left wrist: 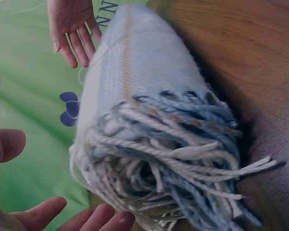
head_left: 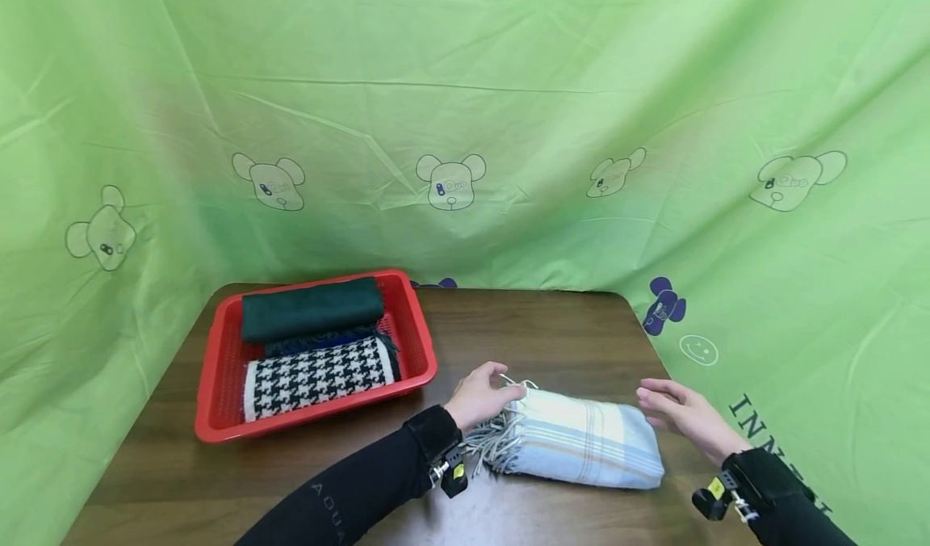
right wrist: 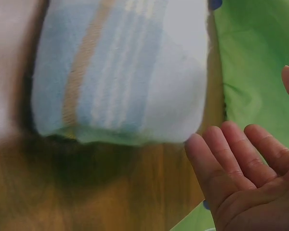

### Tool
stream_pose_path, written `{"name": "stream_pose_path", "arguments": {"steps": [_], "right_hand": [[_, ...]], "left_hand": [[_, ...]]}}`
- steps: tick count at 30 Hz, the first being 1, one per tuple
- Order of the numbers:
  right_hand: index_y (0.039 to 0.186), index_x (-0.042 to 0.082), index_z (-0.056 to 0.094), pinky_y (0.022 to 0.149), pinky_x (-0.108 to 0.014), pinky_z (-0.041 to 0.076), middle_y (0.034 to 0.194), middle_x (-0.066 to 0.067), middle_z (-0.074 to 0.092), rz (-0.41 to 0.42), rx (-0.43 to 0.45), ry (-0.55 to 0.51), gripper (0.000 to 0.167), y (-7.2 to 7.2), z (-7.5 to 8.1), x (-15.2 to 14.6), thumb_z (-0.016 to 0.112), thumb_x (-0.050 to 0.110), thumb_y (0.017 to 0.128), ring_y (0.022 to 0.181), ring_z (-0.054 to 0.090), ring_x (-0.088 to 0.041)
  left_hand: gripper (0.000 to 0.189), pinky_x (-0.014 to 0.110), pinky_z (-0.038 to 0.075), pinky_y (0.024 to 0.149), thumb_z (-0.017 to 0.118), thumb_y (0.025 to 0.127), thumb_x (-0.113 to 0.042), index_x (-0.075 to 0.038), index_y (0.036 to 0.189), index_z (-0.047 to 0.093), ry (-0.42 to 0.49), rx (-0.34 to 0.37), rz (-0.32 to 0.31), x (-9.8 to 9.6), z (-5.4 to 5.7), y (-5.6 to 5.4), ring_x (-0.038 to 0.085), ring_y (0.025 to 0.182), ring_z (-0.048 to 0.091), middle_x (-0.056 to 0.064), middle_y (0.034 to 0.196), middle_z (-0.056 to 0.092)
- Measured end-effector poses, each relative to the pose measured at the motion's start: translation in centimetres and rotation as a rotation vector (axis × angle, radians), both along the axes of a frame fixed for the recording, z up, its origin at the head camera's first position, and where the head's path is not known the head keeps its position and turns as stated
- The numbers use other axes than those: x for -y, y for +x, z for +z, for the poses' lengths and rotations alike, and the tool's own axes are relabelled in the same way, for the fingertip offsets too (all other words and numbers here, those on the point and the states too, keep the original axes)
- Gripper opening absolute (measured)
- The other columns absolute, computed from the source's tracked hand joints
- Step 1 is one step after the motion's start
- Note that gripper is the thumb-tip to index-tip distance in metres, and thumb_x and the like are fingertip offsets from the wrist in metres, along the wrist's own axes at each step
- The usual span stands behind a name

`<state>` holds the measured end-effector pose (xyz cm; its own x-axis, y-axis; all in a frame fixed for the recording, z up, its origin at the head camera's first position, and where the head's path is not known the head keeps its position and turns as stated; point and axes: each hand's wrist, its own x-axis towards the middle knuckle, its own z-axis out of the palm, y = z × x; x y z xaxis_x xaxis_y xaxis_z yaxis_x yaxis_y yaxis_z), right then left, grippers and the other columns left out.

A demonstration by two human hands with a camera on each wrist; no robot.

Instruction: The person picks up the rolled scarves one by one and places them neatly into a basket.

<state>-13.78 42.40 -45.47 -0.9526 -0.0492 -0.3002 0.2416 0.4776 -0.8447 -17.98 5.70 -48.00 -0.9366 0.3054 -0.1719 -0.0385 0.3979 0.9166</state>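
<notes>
A rolled, fringed scarf [head_left: 581, 437] in pale blue and white, with thin tan stripes, lies on the wooden table. At its fringed left end is my left hand [head_left: 481, 401], thumb and fingers spread apart; in the left wrist view the loose fringe [left wrist: 164, 159] hangs close to those fingertips. Past the scarf's smooth right end is my right hand [head_left: 686, 417], fingers extended. The right wrist view has that hand's index fingertip [right wrist: 195, 142] at the scarf's corner; whether it touches cannot be told. Neither hand grips anything.
A red plastic basket [head_left: 421, 348] stands on the left of the table [head_left: 538, 328]. Inside are a dark green rolled cloth [head_left: 312, 308], a navy fringed one [head_left: 320, 342] and a black-and-white houndstooth one [head_left: 320, 378]. A green printed curtain [head_left: 508, 239] hangs behind and at both sides.
</notes>
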Motion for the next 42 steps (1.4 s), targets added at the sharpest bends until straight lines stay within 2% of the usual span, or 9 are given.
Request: {"name": "stream_pose_path", "arguments": {"steps": [2, 10, 19, 24, 28, 31, 36, 38, 42], "right_hand": [[0.156, -0.020, 0.029, 0.100, -0.034, 0.059, 0.154, -0.040, 0.044, -0.012, 0.006, 0.008, 0.067, 0.2, -0.1, -0.1, 0.057, 0.024, 0.113, 0.126, 0.066, -0.023], [0.158, -0.018, 0.027, 0.101, -0.041, 0.059, 0.157, -0.042, 0.039, -0.048, 0.046, 0.007, 0.072, 1.1, -0.3, -0.2, 0.058, 0.029, 0.112, 0.140, 0.053, -0.047], [0.158, -0.019, 0.023, 0.099, -0.041, 0.060, 0.158, -0.042, 0.036, -0.093, 0.097, -0.055, 0.073, 2.3, -1.5, -0.6, 0.055, 0.029, 0.113, 0.140, 0.052, -0.046], [0.159, -0.019, 0.020, 0.100, -0.044, 0.060, 0.157, -0.044, 0.036, -0.095, 0.134, -0.072, 0.074, 2.9, -2.3, -0.8, 0.052, 0.031, 0.114, 0.138, 0.054, -0.046], [0.160, -0.018, 0.018, 0.100, -0.047, 0.060, 0.156, -0.044, 0.037, -0.117, 0.164, -0.098, 0.076, 3.3, -3.0, -0.8, 0.053, 0.032, 0.114, 0.134, 0.058, -0.043], [0.160, -0.017, 0.019, 0.100, -0.048, 0.060, 0.152, -0.041, 0.044, -0.132, 0.176, -0.117, 0.077, 3.6, -3.4, -0.9, 0.053, 0.034, 0.113, 0.129, 0.061, -0.038], [0.159, -0.019, 0.016, 0.099, -0.049, 0.060, 0.125, -0.017, 0.069, -0.117, 0.195, -0.178, 0.078, 4.2, -4.0, -1.4, 0.052, 0.033, 0.114, 0.114, 0.067, -0.022], [0.158, -0.020, 0.013, 0.098, -0.049, 0.060, 0.118, -0.007, 0.071, -0.110, 0.210, -0.220, 0.080, 4.4, -4.3, -1.5, 0.052, 0.033, 0.114, 0.109, 0.068, -0.017], [0.156, -0.023, 0.011, 0.098, -0.049, 0.060, 0.113, -0.003, 0.071, -0.088, 0.235, -0.275, 0.082, 4.7, -4.7, -1.6, 0.052, 0.035, 0.114, 0.105, 0.069, -0.015]], "left_hand": [[0.057, 0.053, 0.053, 0.104, 0.079, 0.093, -0.038, -0.004, 0.137, 0.065, 0.007, 0.004, -0.006, 0.0, -0.1, 0.2, 0.040, 0.128, 0.062, 0.023, 0.137, 0.067], [0.062, 0.055, 0.051, 0.106, 0.079, 0.093, -0.037, 0.002, 0.139, 0.063, 0.027, 0.027, 0.006, 0.2, -0.5, 0.8, 0.041, 0.130, 0.061, 0.023, 0.137, 0.067], [0.060, 0.053, 0.055, 0.102, 0.080, 0.092, -0.030, 0.003, 0.138, 0.063, 0.064, 0.044, 0.036, 0.8, -0.6, 0.7, 0.042, 0.124, 0.064, 0.027, 0.134, 0.067], [0.064, 0.046, 0.061, 0.086, 0.080, 0.092, -0.032, 0.003, 0.142, 0.060, 0.053, 0.094, 0.020, 0.7, -1.2, 0.8, 0.037, 0.117, 0.067, 0.026, 0.131, 0.068], [0.065, 0.047, 0.064, 0.073, 0.080, 0.092, -0.032, 0.002, 0.144, 0.058, 0.080, 0.159, 0.008, 0.7, -1.4, 1.0, 0.033, 0.115, 0.066, 0.023, 0.131, 0.067], [0.064, 0.051, 0.066, 0.071, 0.079, 0.093, -0.031, 0.001, 0.143, 0.057, 0.099, 0.193, 0.011, 0.9, -1.3, 1.2, 0.034, 0.116, 0.065, 0.022, 0.129, 0.065], [0.063, 0.052, 0.066, 0.071, 0.078, 0.094, -0.031, 0.003, 0.142, 0.056, 0.106, 0.216, 0.008, 1.1, -1.0, 1.3, 0.037, 0.119, 0.062, 0.025, 0.134, 0.058], [0.063, 0.053, 0.066, 0.073, 0.078, 0.095, -0.031, 0.004, 0.142, 0.055, 0.118, 0.236, 0.006, 1.0, -1.0, 1.3, 0.040, 0.121, 0.061, 0.026, 0.138, 0.055], [0.061, 0.057, 0.065, 0.076, 0.078, 0.095, -0.029, 0.005, 0.140, 0.055, 0.157, 0.292, 0.022, 0.8, -1.5, 1.4, 0.043, 0.124, 0.059, 0.026, 0.140, 0.051]]}}
